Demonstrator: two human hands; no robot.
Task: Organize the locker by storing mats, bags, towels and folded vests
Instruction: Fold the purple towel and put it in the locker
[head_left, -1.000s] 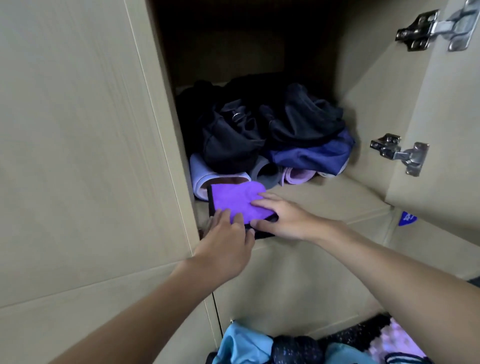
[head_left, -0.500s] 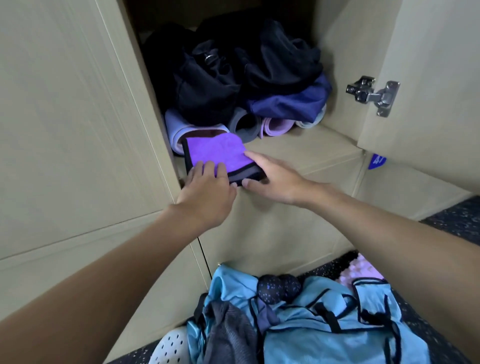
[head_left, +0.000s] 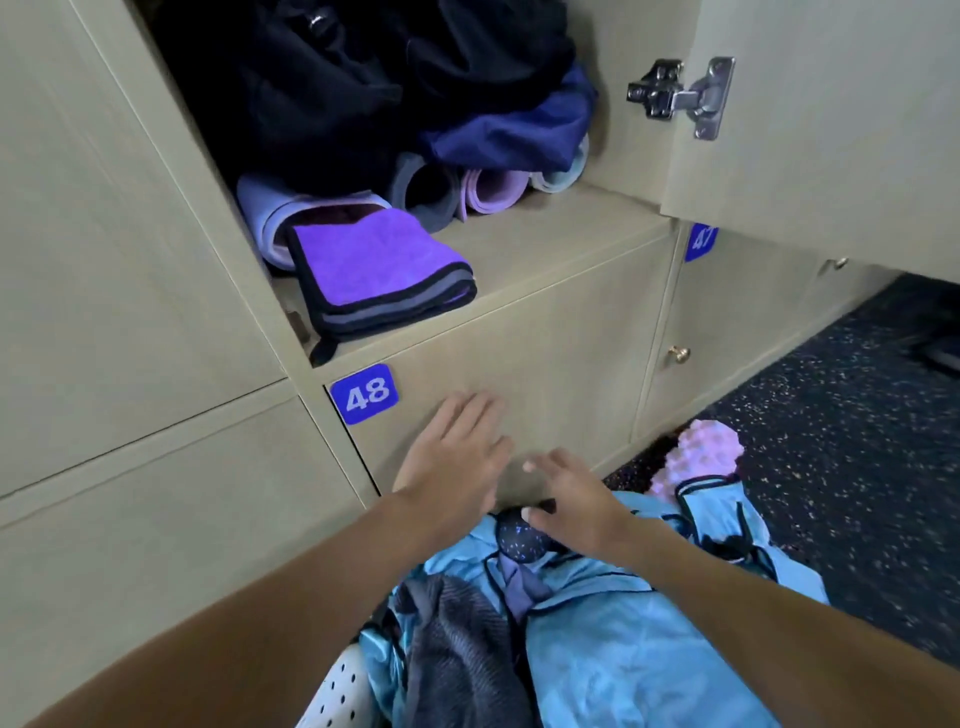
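A folded purple towel (head_left: 374, 265) with dark edging lies at the front left of the open locker shelf (head_left: 561, 234). Behind it lie several rolled mats (head_left: 491, 189), with dark bags (head_left: 363, 88) and a navy bag (head_left: 514, 130) heaped on top. My left hand (head_left: 452, 457) and my right hand (head_left: 569, 499) hang open below the shelf, in front of the door marked 48 (head_left: 365, 394), holding nothing. Under them on the floor lies a pile of light blue vests (head_left: 613, 639) with a grey cloth (head_left: 457, 639) and a dark speckled ball (head_left: 519, 535).
The locker's door (head_left: 831, 119) stands open at the right, its hinge (head_left: 680, 96) showing. A pink knobbly roller (head_left: 706, 457) lies on the dark speckled floor (head_left: 857, 441). A white perforated basket rim (head_left: 337, 696) shows at the bottom. Closed doors fill the left side.
Both hands have let go of the purple towel and come down from the shelf toward the vests on the floor. The view has tilted downward.
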